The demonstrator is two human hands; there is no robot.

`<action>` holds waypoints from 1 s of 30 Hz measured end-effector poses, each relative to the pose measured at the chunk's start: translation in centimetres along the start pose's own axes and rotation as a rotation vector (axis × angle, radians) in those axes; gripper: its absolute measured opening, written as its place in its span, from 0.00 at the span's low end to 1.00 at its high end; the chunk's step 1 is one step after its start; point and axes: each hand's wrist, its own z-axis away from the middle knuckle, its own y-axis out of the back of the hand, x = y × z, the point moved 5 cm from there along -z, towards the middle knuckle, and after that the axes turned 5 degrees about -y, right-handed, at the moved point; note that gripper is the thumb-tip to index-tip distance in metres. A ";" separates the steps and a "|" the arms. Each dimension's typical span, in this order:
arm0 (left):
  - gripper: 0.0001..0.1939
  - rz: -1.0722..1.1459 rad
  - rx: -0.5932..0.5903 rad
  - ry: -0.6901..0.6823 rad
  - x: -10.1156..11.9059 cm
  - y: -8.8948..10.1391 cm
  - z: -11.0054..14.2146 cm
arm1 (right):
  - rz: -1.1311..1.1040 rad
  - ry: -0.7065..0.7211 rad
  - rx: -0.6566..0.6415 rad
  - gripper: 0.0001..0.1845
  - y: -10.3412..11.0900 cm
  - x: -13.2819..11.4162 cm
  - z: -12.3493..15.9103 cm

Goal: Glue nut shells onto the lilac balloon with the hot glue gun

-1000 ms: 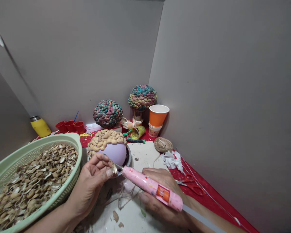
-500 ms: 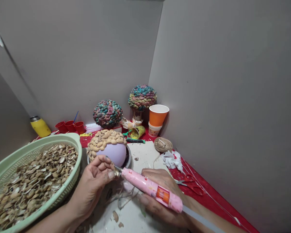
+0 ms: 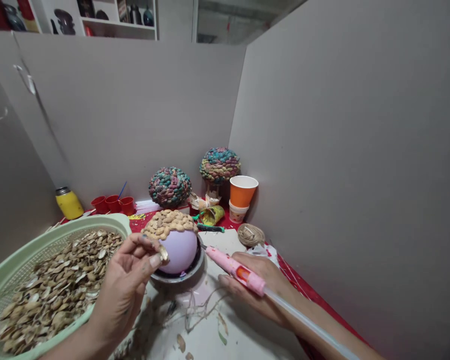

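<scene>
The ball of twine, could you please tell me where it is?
In the head view, the ball of twine sits right of centre, just in front of the orange cup.

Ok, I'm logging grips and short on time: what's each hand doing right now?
Left hand: closed on a peanut shell, pinched at the fingertips.
Right hand: closed around the pink glue gun.

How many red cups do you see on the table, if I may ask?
3, in a row behind the basket: the left cup nearest the yellow jar, the middle cup, and the right cup farthest from it. More may be hidden.
</scene>
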 end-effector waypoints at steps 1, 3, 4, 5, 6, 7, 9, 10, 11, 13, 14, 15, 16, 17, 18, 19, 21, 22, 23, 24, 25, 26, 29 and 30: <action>0.13 -0.001 0.014 -0.020 0.4 0.1 0.1 | 0.072 -0.048 -0.052 0.16 -0.2 0.6 0.0; 0.13 -0.002 0.024 -0.045 0.8 0.1 0.3 | 0.180 -0.149 -0.146 0.12 -0.6 2.1 0.3; 0.12 -0.003 0.023 -0.051 0.8 0.1 0.3 | 0.210 -0.193 -0.173 0.10 -0.8 2.8 0.4; 0.12 -0.004 0.020 -0.052 0.9 0.1 0.4 | 0.228 -0.227 -0.182 0.07 -0.8 3.6 0.5; 0.12 -0.006 0.018 -0.051 0.9 0.1 0.4 | 0.240 -0.253 -0.187 0.05 -0.9 4.2 0.6; 0.11 -0.009 0.015 -0.046 0.8 0.1 0.5 | 0.247 -0.273 -0.190 0.05 -1.0 4.9 0.7; 0.11 -0.014 0.020 -0.045 0.9 0.1 0.5 | 0.255 -0.300 -0.200 0.07 -1.1 5.9 0.7; 0.12 -0.015 0.024 -0.050 1.0 0.2 0.5 | 0.257 -0.311 -0.207 0.08 -1.2 6.3 0.7; 0.12 -0.015 0.029 -0.054 1.0 0.2 0.5 | 0.259 -0.318 -0.214 0.10 -1.2 6.7 0.7; 0.12 -0.012 0.038 -0.063 1.2 0.3 0.5 | 0.260 -0.326 -0.233 0.12 -1.3 7.1 0.7; 0.12 -0.011 0.041 -0.068 1.3 0.4 0.5 | 0.261 -0.327 -0.244 0.12 -1.4 7.2 0.7; 0.11 -0.011 0.043 -0.070 1.4 0.4 0.4 | 0.261 -0.327 -0.258 0.12 -1.4 7.3 0.7; 0.11 -0.012 0.047 -0.075 1.4 0.5 0.4 | 0.260 -0.326 -0.273 0.12 -1.4 7.3 0.7; 0.11 -0.014 0.051 -0.081 1.5 0.6 0.4 | 0.259 -0.321 -0.287 0.12 -1.3 7.3 0.7; 0.11 -0.018 0.056 -0.084 1.5 0.6 0.3 | 0.257 -0.314 -0.297 0.13 -1.1 7.2 0.6; 0.11 -0.023 0.062 -0.087 1.6 0.6 0.3 | 0.253 -0.306 -0.299 0.14 -0.8 7.0 0.4; 0.12 -0.035 0.078 -0.089 1.6 0.7 0.2 | 0.234 -0.279 -0.281 0.16 0.2 6.2 -0.1; 0.12 -0.042 0.084 -0.090 1.6 0.6 0.2 | 0.217 -0.261 -0.262 0.17 0.8 5.6 -0.6; 0.12 -0.050 0.090 -0.089 1.6 0.6 0.2 | 0.189 -0.230 -0.242 0.17 1.4 4.9 -1.1; 0.12 -0.057 0.095 -0.088 1.6 0.6 0.2 | 0.155 -0.195 -0.219 0.17 2.0 4.1 -1.9; 0.12 -0.062 0.099 -0.088 1.6 0.6 0.2 | 0.116 -0.156 -0.198 0.17 2.4 3.2 -2.7; 0.13 -0.066 0.103 -0.090 1.6 0.6 0.2 | 0.044 -0.100 -0.170 0.19 2.7 2.3 -3.6; 0.13 -0.078 0.110 -0.093 1.4 0.7 0.2 | -0.136 0.022 -0.107 0.23 2.4 0.2 -7.0; 0.13 -0.084 0.109 -0.092 1.3 0.8 0.1 | -0.177 0.051 -0.093 0.25 1.9 -0.3 -8.2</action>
